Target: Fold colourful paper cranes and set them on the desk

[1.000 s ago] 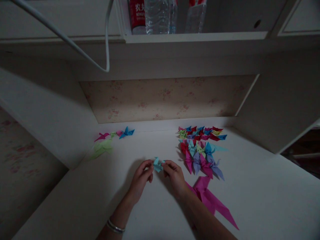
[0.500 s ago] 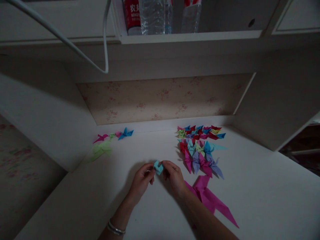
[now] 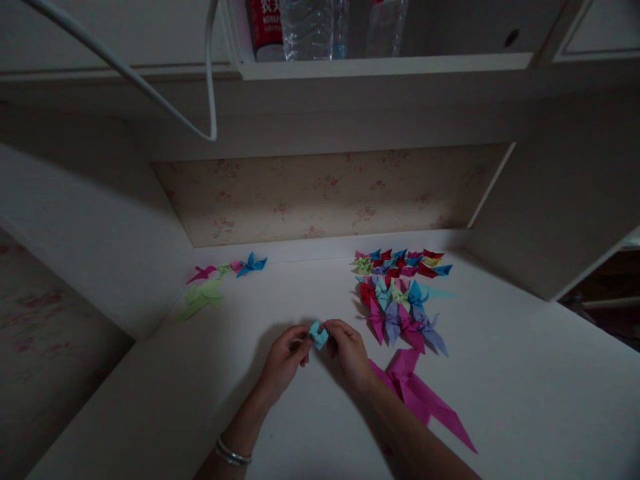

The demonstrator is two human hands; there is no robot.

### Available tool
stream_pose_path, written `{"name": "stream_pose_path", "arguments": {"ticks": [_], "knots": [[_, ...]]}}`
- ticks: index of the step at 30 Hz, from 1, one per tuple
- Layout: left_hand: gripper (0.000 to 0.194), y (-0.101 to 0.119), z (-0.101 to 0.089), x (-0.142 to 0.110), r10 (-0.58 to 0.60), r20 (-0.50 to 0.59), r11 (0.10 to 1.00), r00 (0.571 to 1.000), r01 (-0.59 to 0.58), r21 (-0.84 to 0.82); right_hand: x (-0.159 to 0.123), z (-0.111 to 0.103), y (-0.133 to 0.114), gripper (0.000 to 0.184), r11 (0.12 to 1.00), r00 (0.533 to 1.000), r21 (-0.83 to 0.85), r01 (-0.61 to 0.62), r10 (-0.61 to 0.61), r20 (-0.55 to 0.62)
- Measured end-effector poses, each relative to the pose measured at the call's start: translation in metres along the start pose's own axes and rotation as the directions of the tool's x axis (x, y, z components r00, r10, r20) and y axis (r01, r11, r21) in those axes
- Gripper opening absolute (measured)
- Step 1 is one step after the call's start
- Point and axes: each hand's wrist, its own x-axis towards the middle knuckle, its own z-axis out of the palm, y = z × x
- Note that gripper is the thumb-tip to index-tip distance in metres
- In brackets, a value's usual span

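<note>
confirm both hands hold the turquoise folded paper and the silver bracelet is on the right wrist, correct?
Wrong side: the head view shows the silver bracelet on the left wrist. The left hand and right hand do hold the turquoise folded paper.

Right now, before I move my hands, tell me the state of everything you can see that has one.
Turquoise paper: folded, held in both hands
Left hand: pinching its left side
Right hand: pinching its right side
Large pink paper figure: folded, partly hidden
Right-side paper figures: folded, grouped
Left-side paper figures: folded, loosely clustered
Clear bottles: upright, tops out of view
White cable: bent
</note>
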Motion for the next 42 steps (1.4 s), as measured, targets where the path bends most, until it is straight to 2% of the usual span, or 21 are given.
{"name": "stream_pose_path", "arguments": {"ticks": [6,13,23,32,42], "knots": [[0.026,-0.003,-0.001,0.001,0.004,0.012,1.000,1.000,-0.003,-0.004,0.000,-0.002,0.002,0.030,1.000,1.000,0.013,0.007,-0.007,0.014],[0.030,-0.007,-0.003,0.004,0.014,0.013,1.000,1.000,-0.014,0.000,-0.001,0.000,0.002,0.038,1.000,1.000,-0.008,-0.017,0.017,-0.008],[0.032,-0.007,-0.004,0.004,0.014,-0.027,1.000,1.000,-0.014,0.007,0.002,-0.001,0.010,0.036,0.998,0.999,0.050,-0.044,0.044,-0.005],[0.030,-0.007,-0.006,0.006,0.042,-0.086,0.999,0.995,-0.042,0.003,0.001,-0.002,0.012,0.023,0.997,0.996,-0.017,-0.078,0.079,0.031],[0.035,-0.006,-0.004,0.005,0.011,-0.082,1.000,0.997,-0.011,0.001,0.001,-0.002,0.010,0.027,0.993,0.998,-0.102,-0.061,0.060,-0.007]]}}
